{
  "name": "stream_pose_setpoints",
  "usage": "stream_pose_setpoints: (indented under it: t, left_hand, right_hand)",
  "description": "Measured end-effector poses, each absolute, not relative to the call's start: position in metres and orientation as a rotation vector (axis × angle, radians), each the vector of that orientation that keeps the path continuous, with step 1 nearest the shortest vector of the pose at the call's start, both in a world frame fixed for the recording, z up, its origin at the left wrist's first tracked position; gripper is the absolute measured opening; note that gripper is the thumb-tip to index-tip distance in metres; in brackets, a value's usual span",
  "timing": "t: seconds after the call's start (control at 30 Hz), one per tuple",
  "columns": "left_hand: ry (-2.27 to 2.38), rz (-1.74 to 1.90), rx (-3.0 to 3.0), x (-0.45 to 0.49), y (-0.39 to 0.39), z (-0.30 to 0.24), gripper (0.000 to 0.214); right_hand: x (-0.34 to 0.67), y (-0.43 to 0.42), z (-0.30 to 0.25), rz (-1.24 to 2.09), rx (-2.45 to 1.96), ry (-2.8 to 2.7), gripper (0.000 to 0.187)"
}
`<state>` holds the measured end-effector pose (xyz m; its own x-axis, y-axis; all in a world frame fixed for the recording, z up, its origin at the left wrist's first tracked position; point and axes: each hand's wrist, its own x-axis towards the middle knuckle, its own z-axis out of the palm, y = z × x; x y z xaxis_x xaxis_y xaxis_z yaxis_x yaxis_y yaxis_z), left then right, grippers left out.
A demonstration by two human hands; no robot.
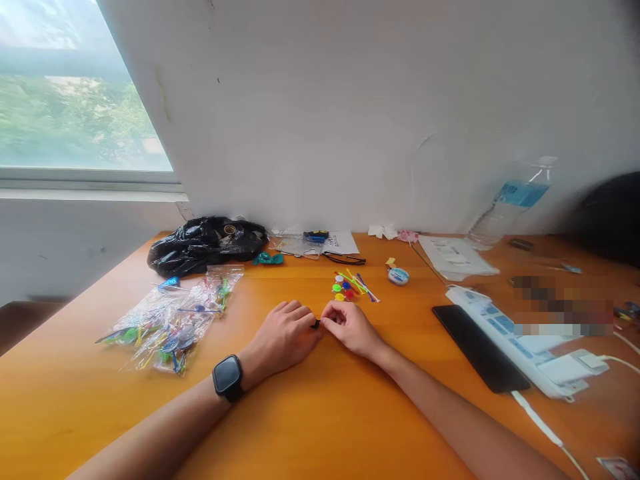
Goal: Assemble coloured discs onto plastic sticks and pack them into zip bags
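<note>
Both my hands rest on the orange table and meet at the middle. My left hand, with a black smartwatch on its wrist, is closed, and so is my right hand. Together their fingertips pinch a small black piece that is too small to name. Just beyond my hands lies a little heap of coloured plastic sticks and round discs.
Clear bags of coloured plastic parts lie at the left, a black plastic bag behind them. To the right are a small tape roll, a black phone, a white power strip, papers and a water bottle.
</note>
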<state>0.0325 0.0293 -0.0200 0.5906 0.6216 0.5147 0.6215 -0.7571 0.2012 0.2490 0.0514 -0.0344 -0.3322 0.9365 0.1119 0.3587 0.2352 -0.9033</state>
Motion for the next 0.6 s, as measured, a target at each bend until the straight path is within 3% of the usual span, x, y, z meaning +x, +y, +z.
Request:
stream_pose_setpoints:
  t: [0.4,0.6]
  left_hand:
    - [1.153,0.805,2.794,0.039,0.021,-0.022,0.018]
    - [1.236,1.074,2.426,0.027,0.022,-0.009,0.026]
  right_hand:
    - [0.244,0.040,-0.032,0.876,-1.195,-1.818,0.012]
    - [0.247,0.041,-0.031,0.896,-1.251,-1.617,0.031]
